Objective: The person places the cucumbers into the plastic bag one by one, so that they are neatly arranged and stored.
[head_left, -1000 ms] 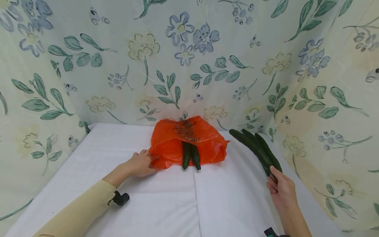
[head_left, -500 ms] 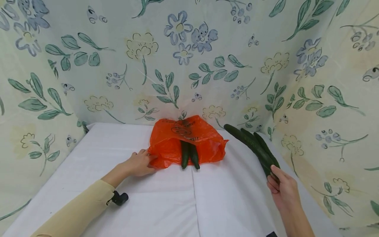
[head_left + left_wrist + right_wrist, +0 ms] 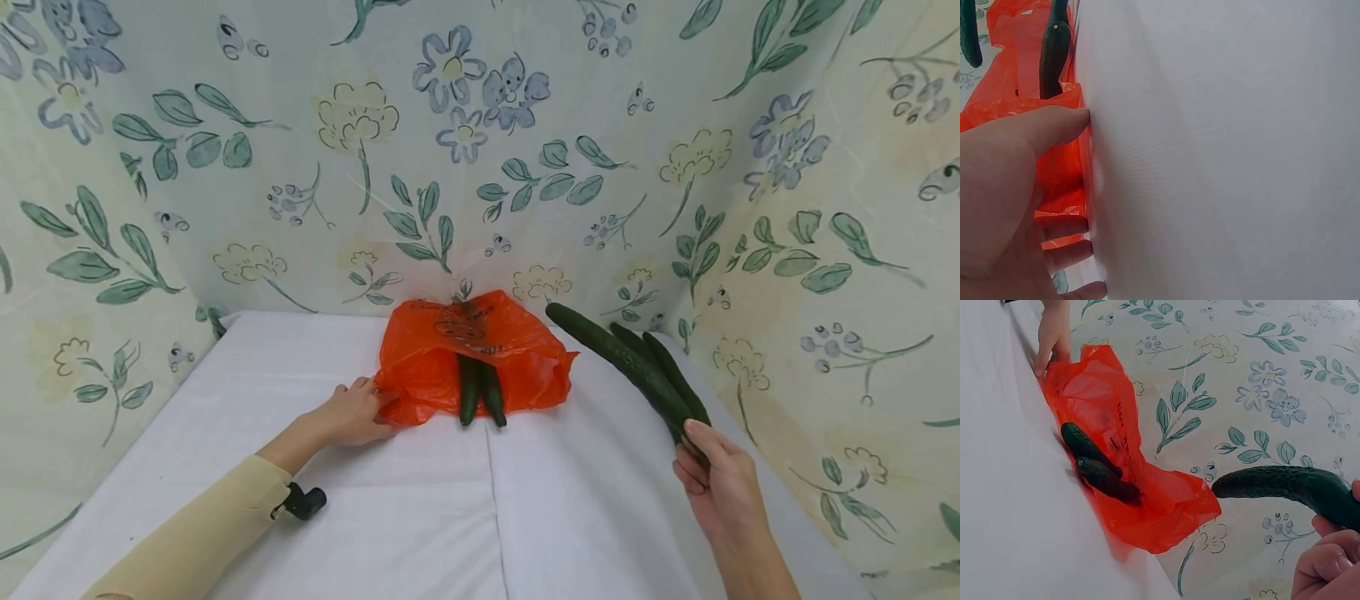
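Observation:
My right hand point(image 3: 723, 483) grips a long dark green cucumber point(image 3: 622, 354) near its lower end, the far tip pointing up and left. In the right wrist view this cucumber point(image 3: 1279, 481) reaches toward the orange-red bag's corner. The thin plastic bag point(image 3: 420, 333) lies with its mouth toward me, and two cucumbers point(image 3: 469, 392) stick out of it. At the bag's left edge my left hand point(image 3: 356, 417) holds the plastic. In the left wrist view the thumb point(image 3: 1063, 125) lies along the bag's edge, fingers spread beyond it; the index finger is hidden.
Two more cucumbers point(image 3: 663, 362) lie behind the held one at the table's right side. A white cloth point(image 3: 420, 517) covers the table. Flower-patterned fabric point(image 3: 300, 167) walls in the back and both sides.
The held cucumber's far tip has swung left and slightly up toward the bag, away from the two behind it. The left hand and the bag stay in place.

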Demonstrator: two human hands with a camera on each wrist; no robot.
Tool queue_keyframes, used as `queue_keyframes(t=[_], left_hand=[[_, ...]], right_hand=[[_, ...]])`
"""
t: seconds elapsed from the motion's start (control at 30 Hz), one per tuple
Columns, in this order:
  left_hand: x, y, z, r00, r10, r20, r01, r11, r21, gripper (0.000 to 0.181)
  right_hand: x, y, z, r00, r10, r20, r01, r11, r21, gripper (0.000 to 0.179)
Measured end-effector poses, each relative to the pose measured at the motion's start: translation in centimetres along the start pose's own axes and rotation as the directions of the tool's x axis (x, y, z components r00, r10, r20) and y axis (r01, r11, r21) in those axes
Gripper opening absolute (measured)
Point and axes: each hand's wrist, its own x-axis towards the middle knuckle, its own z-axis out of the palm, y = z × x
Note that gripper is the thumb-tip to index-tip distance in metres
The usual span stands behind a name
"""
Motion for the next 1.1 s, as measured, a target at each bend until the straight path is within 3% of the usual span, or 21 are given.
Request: queue_keyframes(t=[0.2, 0.6, 0.87, 1.1], left_hand=[[0.0, 0.0, -0.1, 1.0, 0.0, 0.001, 0.0, 1.0, 0.004, 0.058], [-0.1, 0.1, -0.1, 1.0, -0.003, 0.011, 0.004, 1.0, -0.008, 0.06], [-0.3, 0.2, -0.5, 1.0, 0.004, -0.003, -0.004, 1.0, -0.003, 0.058], [-0.3, 0.1, 0.0, 1.0, 0.002, -0.016, -0.002, 1.0, 0.009, 0.058]], right_hand=[[-0.9, -0.2, 0.3, 0.999, 0.044, 0.025, -0.042, 0.998, -0.045, 0.025], [-2.6, 1.1, 0.7, 0.976, 0.066, 0.206, -0.045, 0.993, -0.106, 0.036], [-3.4, 2.6, 2.3, 0.971, 0.152, 0.184, -0.11, 0.969, -0.221, 0.028], [-3.6, 4.4, 4.4, 0.979, 0.202, 0.038, -0.18, 0.932, -0.314, 0.016]])
